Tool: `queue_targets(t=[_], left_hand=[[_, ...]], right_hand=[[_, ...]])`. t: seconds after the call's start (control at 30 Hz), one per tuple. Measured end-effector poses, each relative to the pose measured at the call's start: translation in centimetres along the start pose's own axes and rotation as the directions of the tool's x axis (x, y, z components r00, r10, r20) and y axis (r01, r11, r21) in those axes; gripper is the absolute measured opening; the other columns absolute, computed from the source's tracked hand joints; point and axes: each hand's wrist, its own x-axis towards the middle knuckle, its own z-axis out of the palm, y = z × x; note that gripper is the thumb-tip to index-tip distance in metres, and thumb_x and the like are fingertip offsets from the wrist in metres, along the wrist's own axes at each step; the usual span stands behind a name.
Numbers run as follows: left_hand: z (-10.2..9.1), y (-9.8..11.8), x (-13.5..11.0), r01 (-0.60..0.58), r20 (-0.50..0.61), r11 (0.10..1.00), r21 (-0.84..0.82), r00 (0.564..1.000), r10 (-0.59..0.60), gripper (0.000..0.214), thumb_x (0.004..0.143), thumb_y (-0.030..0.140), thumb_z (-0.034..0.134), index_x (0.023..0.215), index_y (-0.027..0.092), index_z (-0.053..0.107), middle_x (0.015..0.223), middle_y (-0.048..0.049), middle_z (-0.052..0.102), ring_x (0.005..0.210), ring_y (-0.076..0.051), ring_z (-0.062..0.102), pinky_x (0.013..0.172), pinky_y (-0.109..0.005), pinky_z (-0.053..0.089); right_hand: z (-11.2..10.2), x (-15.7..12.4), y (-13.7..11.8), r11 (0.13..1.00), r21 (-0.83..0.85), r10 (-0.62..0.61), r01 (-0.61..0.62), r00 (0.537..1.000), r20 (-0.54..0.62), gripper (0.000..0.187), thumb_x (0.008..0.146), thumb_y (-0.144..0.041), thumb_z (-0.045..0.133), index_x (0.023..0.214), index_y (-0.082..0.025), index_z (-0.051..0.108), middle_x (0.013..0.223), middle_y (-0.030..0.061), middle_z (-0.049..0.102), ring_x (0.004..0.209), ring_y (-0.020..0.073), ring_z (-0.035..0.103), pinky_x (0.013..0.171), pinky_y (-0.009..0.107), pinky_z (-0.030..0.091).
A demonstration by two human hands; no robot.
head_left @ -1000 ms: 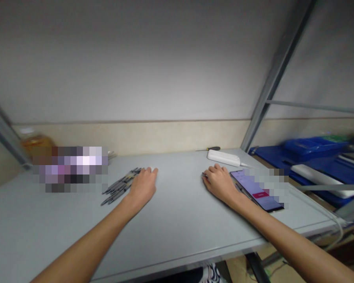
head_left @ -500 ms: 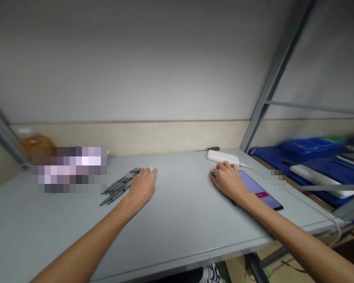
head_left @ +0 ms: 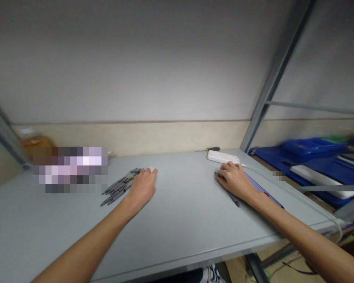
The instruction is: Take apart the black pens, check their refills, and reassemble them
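So pens (head_left: 119, 188) sit bunched at eight o'clock by left hand (head_left: 143, 184), single pen (head_left: 234, 199) apart under my right hand (head_left: 233, 179); grips unclear.

At the back of the pale grey desktop (head_left: 179, 220), a thin-shafted screwdriver with a black-and-yellow handle (head_left: 214, 149), and just in front, a white rounded oblong device (head_left: 220, 156). At far left, a blurred amber bottle with a whitish cap (head_left: 37, 142). Beyond the slanting grey metal post (head_left: 273, 80), a shallow blue tray (head_left: 309, 145) and a long white bar (head_left: 321, 181).
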Motion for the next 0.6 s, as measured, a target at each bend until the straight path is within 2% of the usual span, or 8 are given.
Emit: queue_targets(t=[0.23, 0.6], left_hand=[[-0.1, 0.1, -0.1, 0.003, 0.004, 1.0, -0.009, 1.0, -0.003, 0.037, 0.073, -0.002, 0.037, 0.102, 0.013, 0.055, 0.098, -0.0141, 0.059, 0.097, -0.024, 0.055, 0.08, -0.034, 0.044], [-0.1, 0.0, -0.1, 0.007, 0.005, 1.0, -0.027, 1.0, -0.007, 0.037, 0.075, -0.001, 0.035, 0.104, 0.013, 0.055, 0.098, -0.0142, 0.059, 0.097, -0.023, 0.055, 0.079, -0.034, 0.044]], right_hand=[[0.4, -0.2, 1.3, 0.995, 0.03, -0.095, 0.095, 0.995, -0.002, 0.024, 0.085, -0.035, 0.052, 0.088, -0.017, 0.067, 0.088, 0.0085, 0.062, 0.089, 0.0225, 0.048, 0.075, 0.034, 0.029], [-0.2, -0.1, 2.4, 0.99, 0.074, -0.119, 0.118, 0.993, 0.018, 0.022, 0.085, -0.034, 0.052, 0.086, -0.019, 0.068, 0.085, 0.0078, 0.064, 0.087, 0.0217, 0.051, 0.071, 0.032, 0.03]])
